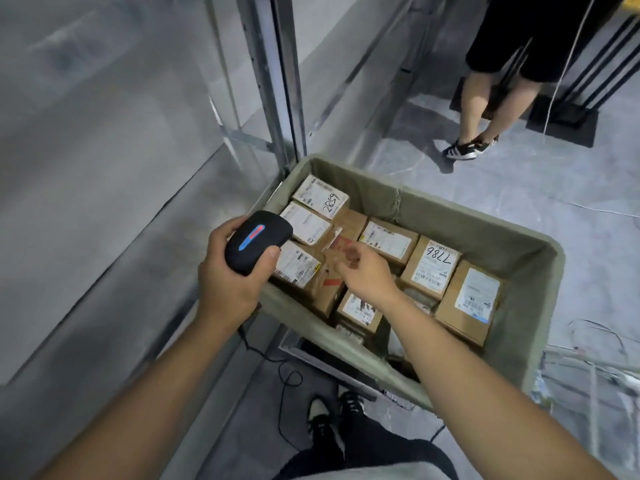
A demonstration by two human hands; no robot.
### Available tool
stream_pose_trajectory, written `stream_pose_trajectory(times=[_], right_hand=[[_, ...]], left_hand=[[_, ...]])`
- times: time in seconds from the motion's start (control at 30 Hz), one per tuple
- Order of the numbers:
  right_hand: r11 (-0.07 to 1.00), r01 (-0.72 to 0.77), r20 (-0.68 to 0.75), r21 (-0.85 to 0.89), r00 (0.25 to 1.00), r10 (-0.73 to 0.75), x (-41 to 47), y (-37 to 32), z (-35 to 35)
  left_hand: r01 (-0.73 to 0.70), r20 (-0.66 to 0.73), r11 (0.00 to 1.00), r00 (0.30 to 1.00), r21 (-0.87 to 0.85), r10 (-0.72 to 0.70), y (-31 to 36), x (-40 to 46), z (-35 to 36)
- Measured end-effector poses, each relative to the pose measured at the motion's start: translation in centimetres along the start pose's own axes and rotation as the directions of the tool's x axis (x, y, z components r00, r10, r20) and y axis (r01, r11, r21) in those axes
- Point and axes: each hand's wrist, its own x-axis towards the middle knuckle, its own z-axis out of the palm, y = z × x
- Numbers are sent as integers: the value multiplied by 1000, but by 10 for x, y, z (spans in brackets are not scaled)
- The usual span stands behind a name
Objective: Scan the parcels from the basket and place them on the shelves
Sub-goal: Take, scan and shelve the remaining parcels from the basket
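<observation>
A grey-green fabric basket (491, 223) on the floor holds several brown cardboard parcels with white labels, one marked 2859 (322, 197) and one marked 7786 (433, 266). My left hand (228, 275) grips a black barcode scanner (258, 240) with a lit blue and red strip, held over the basket's left rim. My right hand (367, 271) reaches into the basket with fingers apart, hovering over a brown parcel with red markings (337, 244); it holds nothing.
Grey metal shelves (104, 150) run along the left, with an upright post (277, 81) just behind the basket. The scanner's black cable (284, 382) trails on the floor. Another person's legs (481, 109) stand at the back right. My shoes (332, 414) are below.
</observation>
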Motion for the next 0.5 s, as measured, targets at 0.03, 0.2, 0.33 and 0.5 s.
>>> stream_pose_trajectory(times=[0.03, 0.2, 0.33, 0.5], right_hand=[[1000, 1, 22, 0, 1000, -1, 9, -3, 3], [996, 51, 114, -68, 993, -43, 50, -9, 20], [995, 51, 208, -81, 978, -33, 76, 0, 38], [992, 61, 278, -110, 960, -29, 83, 9, 58]], left_hand=[[6, -4, 1000, 1000, 16, -6, -2, 0, -1], [67, -51, 997, 997, 50, -64, -17, 5, -5], [95, -66, 993, 994, 69, -90, -22, 6, -2], [161, -96, 984, 983, 76, -154, -27, 7, 1]])
